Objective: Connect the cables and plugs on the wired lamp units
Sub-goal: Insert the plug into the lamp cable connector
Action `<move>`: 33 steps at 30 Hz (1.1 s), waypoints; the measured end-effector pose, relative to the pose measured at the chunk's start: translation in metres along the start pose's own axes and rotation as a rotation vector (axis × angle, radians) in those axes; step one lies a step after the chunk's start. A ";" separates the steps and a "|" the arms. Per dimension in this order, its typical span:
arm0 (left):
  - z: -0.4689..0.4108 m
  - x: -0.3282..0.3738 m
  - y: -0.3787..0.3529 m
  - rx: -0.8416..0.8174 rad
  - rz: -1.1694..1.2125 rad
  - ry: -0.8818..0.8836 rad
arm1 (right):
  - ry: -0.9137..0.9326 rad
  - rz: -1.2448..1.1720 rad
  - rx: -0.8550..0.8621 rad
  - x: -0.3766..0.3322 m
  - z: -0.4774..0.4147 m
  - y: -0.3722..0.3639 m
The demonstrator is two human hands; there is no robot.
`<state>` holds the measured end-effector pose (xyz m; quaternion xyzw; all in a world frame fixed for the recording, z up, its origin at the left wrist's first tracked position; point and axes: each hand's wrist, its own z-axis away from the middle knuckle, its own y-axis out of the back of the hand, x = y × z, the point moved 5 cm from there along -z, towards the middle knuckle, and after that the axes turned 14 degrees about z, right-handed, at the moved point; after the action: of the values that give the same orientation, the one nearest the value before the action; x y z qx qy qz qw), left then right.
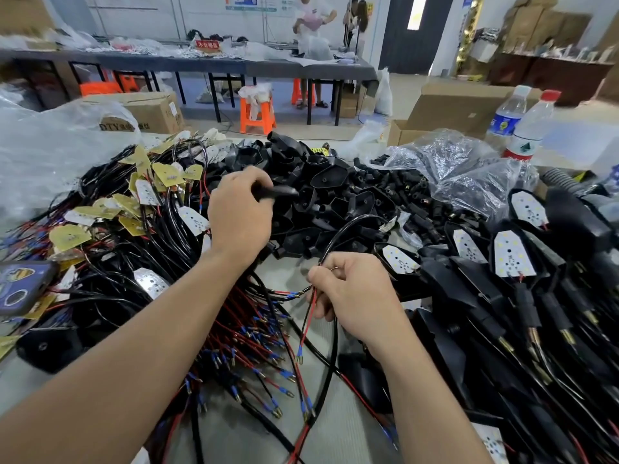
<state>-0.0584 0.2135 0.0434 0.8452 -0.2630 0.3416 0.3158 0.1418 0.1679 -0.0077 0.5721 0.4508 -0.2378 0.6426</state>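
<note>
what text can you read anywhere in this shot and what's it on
"DTY" on the cardboard box at left; the characters after it are blurred.
"不合格区", as far as it reads, on the red sign on the far table.
Blue bottle label and wall posters: too blurred to read.

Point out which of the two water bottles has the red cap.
The right-hand bottle, with the red-and-green label; the blue-labelled bottle left of it has a pale cap.

Single head-worn wide view, facing forward and down, close over worktable
</note>
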 end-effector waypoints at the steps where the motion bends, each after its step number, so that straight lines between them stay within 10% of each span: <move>1: 0.000 0.006 0.007 0.041 0.174 0.066 | 0.002 -0.002 0.013 0.000 0.000 0.000; 6: 0.042 0.015 0.012 -0.024 1.055 0.690 | 0.044 -0.034 0.044 -0.005 0.000 0.002; 17: 0.117 0.001 0.008 -0.235 0.942 0.790 | 0.183 -0.487 0.186 -0.024 0.003 0.010; 33: 0.113 -0.007 0.004 -0.595 0.678 0.573 | 0.081 -0.417 0.372 -0.012 0.005 0.019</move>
<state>-0.0193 0.1315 -0.0247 0.4596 -0.5100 0.5523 0.4729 0.1531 0.1650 0.0125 0.5843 0.5325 -0.4206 0.4451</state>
